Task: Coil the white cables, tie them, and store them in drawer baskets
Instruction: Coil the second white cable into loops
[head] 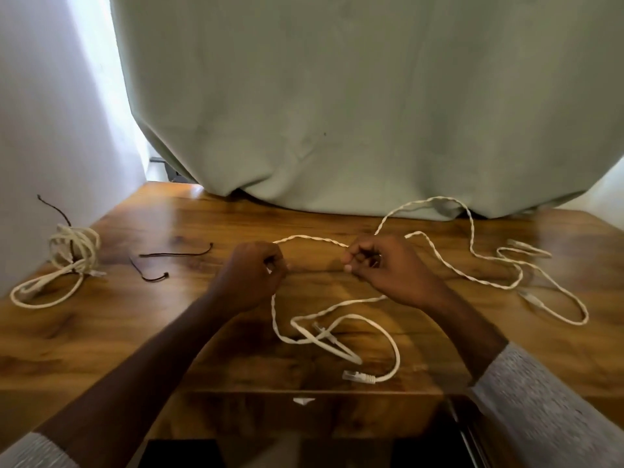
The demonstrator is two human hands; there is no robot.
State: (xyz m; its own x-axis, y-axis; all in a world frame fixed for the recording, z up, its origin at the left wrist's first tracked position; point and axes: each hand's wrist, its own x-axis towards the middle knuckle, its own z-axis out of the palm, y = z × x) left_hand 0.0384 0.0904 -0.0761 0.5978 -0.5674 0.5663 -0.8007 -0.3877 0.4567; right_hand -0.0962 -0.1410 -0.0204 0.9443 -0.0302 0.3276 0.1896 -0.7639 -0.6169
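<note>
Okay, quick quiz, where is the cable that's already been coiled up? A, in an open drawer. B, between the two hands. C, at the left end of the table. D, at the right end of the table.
C: the coiled cable sits bundled at the left end of the table, with one loose loop trailing toward the front.

Cable vanishes inside both hands: left hand, right hand; grip under the curled fingers not visible. Curtain covers the desk's far edge and hides what lies behind. Desk cut off at left and right picture edges. Dark openings at the bottom edge, below the near edge: contents unreadable. Plug detail too small to read.
</note>
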